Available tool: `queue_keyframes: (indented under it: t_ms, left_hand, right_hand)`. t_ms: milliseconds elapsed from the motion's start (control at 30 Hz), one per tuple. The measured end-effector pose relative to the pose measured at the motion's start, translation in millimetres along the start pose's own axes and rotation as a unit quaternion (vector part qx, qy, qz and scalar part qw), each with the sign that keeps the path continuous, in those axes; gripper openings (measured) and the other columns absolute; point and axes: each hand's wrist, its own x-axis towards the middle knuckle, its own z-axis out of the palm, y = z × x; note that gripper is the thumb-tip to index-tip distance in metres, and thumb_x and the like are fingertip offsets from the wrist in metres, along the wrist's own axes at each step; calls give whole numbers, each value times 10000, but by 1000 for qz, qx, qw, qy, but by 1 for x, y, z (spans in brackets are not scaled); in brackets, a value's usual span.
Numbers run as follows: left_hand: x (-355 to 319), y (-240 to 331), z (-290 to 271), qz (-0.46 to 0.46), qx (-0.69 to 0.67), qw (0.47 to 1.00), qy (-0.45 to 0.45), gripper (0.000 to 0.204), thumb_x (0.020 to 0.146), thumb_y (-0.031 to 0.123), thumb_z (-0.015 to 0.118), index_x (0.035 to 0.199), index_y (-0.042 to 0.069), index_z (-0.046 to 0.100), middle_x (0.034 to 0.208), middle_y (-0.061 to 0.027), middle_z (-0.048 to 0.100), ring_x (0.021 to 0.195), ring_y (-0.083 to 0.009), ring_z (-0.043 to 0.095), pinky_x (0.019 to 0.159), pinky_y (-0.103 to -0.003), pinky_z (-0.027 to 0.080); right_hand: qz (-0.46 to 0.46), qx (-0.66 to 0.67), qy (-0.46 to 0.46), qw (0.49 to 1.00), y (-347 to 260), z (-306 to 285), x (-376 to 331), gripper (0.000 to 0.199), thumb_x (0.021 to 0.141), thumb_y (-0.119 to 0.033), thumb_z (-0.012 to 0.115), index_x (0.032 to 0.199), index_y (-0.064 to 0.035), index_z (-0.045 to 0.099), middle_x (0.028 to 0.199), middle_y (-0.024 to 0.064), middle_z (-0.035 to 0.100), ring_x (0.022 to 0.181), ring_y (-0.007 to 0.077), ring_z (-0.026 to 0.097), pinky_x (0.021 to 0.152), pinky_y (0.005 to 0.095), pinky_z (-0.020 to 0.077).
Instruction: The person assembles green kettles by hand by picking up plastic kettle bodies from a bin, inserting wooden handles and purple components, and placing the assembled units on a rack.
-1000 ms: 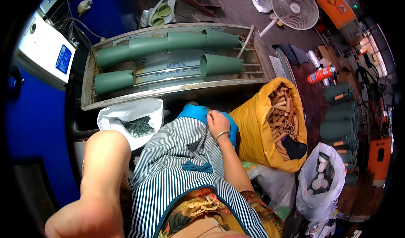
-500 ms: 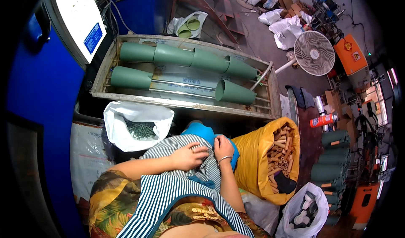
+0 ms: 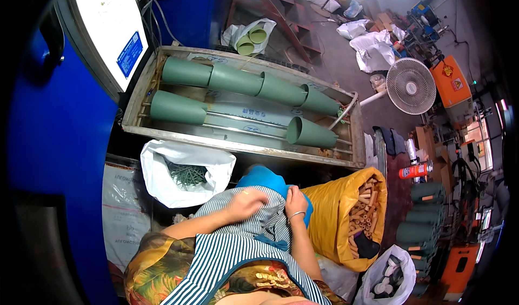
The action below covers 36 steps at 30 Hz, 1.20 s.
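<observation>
My left hand (image 3: 246,203) hovers over my lap, above the blue-and-white striped apron (image 3: 230,256). Its fingers reach to the right, a little blurred, with nothing visible in them. My right hand (image 3: 295,203), with a bracelet at the wrist, rests at my right thigh where the apron meets blue cloth (image 3: 267,178). Its fingers are curled in, and whatever may be inside them is hidden. Beyond my knees, a metal-framed trough (image 3: 243,152) holds green tapered sleeves (image 3: 235,80) in two rows on metal rods, with a wide gap in the near row.
A white sack (image 3: 157,183) of thin green sticks stands front left. At my right are a yellow sack (image 3: 330,213) of brown tubes and a white bag (image 3: 367,289) of dark and pale pieces. A fan (image 3: 411,86) stands far right; a blue cabinet (image 3: 54,126) borders the left.
My left hand has lifted off the apron and its fingers have drawn in somewhat. My right hand stays curled at the thigh. The whole view has shifted slightly.
</observation>
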Motion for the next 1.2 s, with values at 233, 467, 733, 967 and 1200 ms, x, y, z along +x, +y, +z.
queue_keyframes:
  t_ms: [233, 467, 733, 967, 1200]
  left_hand:
    - [-238, -217, -242, -292, -34, 778, 555, 296, 977, 192, 582, 1191, -11, 602, 1043, -114, 688, 954, -184, 647, 896, -307, 509]
    - [-365, -216, -241, -318, -213, 597, 705, 264, 915, 127, 653, 1162, 33, 654, 851, -60, 683, 665, -110, 605, 537, -203, 440]
    - [-449, -227, -183, -535, -292, 393, 688, 212, 981, 262, 574, 1143, 145, 644, 928, -17, 682, 697, -103, 579, 585, -248, 457]
    - [-332, -174, -179, -408, -353, 519, 663, 740, 928, 688, 496, 1489, 209, 427, 1486, -14, 480, 1317, -228, 474, 1062, -430, 369]
    - [-219, -179, -192, -396, 5, 764, 509, 548, 982, 364, 595, 1437, 82, 480, 1365, -172, 589, 1222, -282, 582, 1017, -356, 436]
  right_hand:
    - [4, -42, -13, 999, -8, -6, 13, 154, 977, -221, 512, 1015, -89, 581, 924, 156, 687, 892, 371, 644, 742, 488, 504]
    - [24, -35, 9, 999, -10, 8, 5, 193, 993, -225, 500, 1053, -83, 616, 930, 206, 680, 847, 417, 644, 719, 492, 498]
    - [-7, -70, -4, 998, -18, 16, 3, 194, 1007, -209, 477, 1099, -89, 597, 953, 184, 687, 827, 397, 649, 686, 465, 494]
    - [-11, -102, -8, 995, -2, 15, -1, 212, 1017, -229, 466, 1118, -82, 580, 956, 203, 683, 825, 407, 648, 678, 465, 494]
    - [-80, 7, 80, 994, -32, 13, 11, 257, 914, -80, 569, 1163, -39, 617, 1112, 166, 662, 1005, 355, 617, 875, 417, 484]
